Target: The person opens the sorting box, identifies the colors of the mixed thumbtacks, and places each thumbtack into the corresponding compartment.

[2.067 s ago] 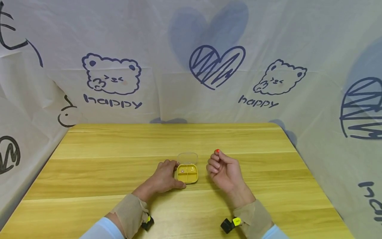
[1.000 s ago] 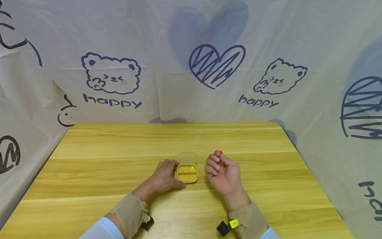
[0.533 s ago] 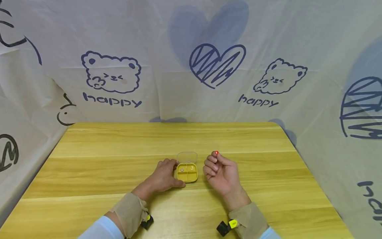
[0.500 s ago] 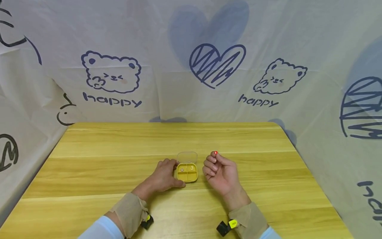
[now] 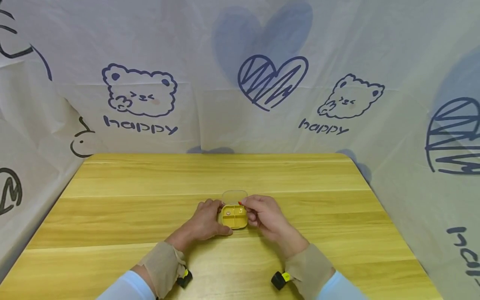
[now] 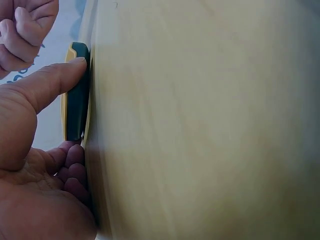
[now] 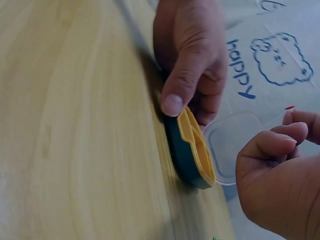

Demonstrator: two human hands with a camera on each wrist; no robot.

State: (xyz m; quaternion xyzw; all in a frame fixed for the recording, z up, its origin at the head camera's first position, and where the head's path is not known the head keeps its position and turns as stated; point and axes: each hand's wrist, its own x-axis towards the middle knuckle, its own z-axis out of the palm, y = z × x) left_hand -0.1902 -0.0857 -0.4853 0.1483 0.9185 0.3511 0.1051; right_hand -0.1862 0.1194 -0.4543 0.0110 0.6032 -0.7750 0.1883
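On the table, the yellow-lined pill box (image 5: 234,227) has its clear lid (image 5: 235,195) tipped back. Its outer shell (image 7: 181,155) looks dark green in the right wrist view. A small whitish-pink pill (image 5: 228,213) lies in the back left compartment, and something small and pale yellowish in the back right one. My left hand (image 5: 205,221) holds the box from the left, thumb (image 6: 67,75) on the near side and fingers at the far side. My right hand (image 5: 265,216) pinches a small red pill (image 5: 240,203) above the box's back right edge; the fingertips partly hide it.
The wood-grain table (image 5: 150,179) spreads around the box on all sides. Behind it hangs a white cloth (image 5: 210,112) with printed bears and hearts. A small black wrist camera (image 5: 183,278) is strapped beneath each wrist.
My right hand has moved left and turned palm down, bringing the red pill from beside the pill box to above its back right edge. The left hand and box have stayed put.
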